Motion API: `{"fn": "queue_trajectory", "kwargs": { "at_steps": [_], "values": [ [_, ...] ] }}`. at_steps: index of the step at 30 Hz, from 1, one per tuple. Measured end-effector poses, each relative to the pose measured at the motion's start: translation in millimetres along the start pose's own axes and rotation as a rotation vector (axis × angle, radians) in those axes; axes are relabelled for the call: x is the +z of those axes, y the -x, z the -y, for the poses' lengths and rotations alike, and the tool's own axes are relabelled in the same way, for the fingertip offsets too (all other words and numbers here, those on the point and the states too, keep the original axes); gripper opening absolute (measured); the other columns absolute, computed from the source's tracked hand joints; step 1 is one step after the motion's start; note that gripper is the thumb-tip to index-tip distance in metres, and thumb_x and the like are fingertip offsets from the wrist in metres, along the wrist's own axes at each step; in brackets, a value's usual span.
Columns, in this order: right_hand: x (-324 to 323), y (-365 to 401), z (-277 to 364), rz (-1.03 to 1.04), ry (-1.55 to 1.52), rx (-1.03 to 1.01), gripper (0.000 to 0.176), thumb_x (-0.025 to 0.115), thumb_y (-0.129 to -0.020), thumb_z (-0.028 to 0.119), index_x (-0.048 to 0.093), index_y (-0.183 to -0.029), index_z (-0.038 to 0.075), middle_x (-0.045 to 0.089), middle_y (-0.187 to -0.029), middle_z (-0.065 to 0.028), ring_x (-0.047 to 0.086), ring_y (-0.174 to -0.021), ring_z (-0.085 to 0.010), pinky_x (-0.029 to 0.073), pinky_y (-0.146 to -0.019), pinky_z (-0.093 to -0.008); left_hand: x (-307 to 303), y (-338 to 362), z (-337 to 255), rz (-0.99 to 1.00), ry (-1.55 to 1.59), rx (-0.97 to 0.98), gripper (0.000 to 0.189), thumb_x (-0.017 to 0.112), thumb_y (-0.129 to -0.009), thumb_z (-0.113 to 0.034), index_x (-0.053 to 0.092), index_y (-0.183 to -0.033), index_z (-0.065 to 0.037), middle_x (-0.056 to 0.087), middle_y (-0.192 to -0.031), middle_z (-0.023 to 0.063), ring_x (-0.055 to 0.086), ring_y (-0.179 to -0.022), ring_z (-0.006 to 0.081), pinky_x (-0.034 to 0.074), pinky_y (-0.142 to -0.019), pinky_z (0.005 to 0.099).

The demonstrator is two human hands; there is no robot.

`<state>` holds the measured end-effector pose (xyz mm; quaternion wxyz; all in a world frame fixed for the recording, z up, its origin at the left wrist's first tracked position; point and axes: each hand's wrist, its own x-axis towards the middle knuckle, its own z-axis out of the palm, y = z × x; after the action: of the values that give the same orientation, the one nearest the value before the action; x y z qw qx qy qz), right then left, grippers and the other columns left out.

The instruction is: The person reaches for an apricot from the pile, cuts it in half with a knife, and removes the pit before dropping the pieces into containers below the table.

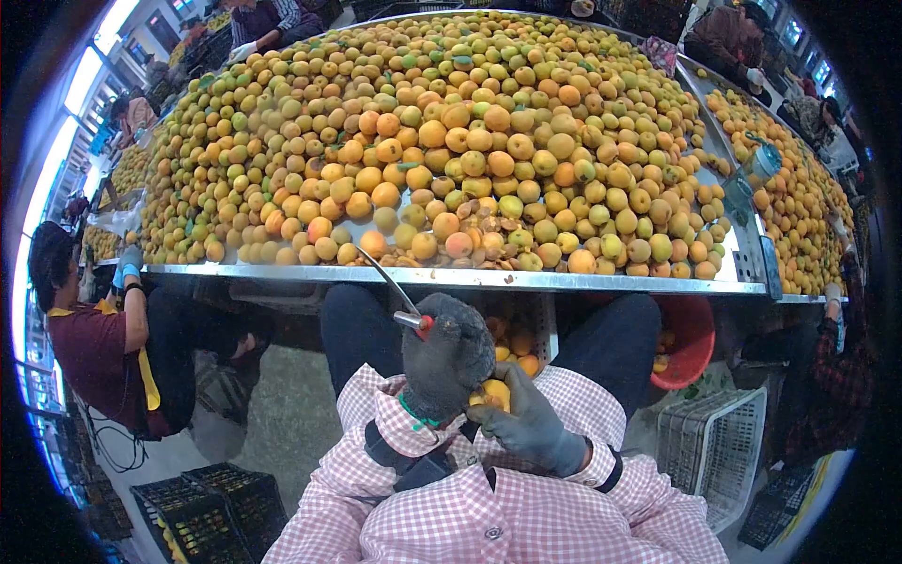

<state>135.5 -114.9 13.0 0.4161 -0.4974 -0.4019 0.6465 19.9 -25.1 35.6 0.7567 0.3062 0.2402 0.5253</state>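
Observation:
My left hand [446,352], in a dark grey glove, is closed round a knife [388,280] with a thin curved blade and a red part at its handle. The blade points up and left, towards the table's edge. Just below and to the right, my right hand [534,428], in a grey glove, grips an orange-yellow apricot [492,396] between thumb and fingers. The apricot is partly covered by the glove. Beyond both hands, a large heap of apricots [451,136] lies on the metal-edged table [470,275].
Between my knees is a white crate [548,329] with apricots. A red tub [686,343] and an empty white crate [716,451] stand to the right, black crates [221,512] lower left. A person [103,348] sits at the left; others are round the tables.

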Motion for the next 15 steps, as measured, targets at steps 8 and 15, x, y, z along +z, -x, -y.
{"fn": "queue_trajectory", "kwargs": {
  "at_steps": [8,15],
  "values": [
    [7.0,1.7,-1.5,-0.184,0.482,-0.379,0.042,0.056,-0.091,0.031,0.038,-0.114,0.001,0.049,-0.097,-0.0099,0.052,-0.077,-0.0126,0.046,-0.068,-0.0268,-0.1,0.7,13.2,-0.096,0.097,0.104,0.025,0.057,-0.09,-0.033,0.051,-0.086,-0.009,0.034,-0.054,-0.0012,0.033,-0.039,0.0113,0.027,-0.035,0.0258],
    [-1.3,2.8,1.4,-0.075,0.271,-0.263,0.044,0.06,-0.086,0.028,0.041,-0.115,0.001,0.05,-0.1,-0.0172,0.057,-0.085,-0.0313,0.046,-0.077,-0.0365,15.4,-0.8,17.8,-0.195,-0.036,0.271,0.026,0.057,-0.089,-0.034,0.051,-0.087,-0.009,0.035,-0.055,-0.0023,0.034,-0.041,0.0101,0.028,-0.037,0.0239]
  ]
}}
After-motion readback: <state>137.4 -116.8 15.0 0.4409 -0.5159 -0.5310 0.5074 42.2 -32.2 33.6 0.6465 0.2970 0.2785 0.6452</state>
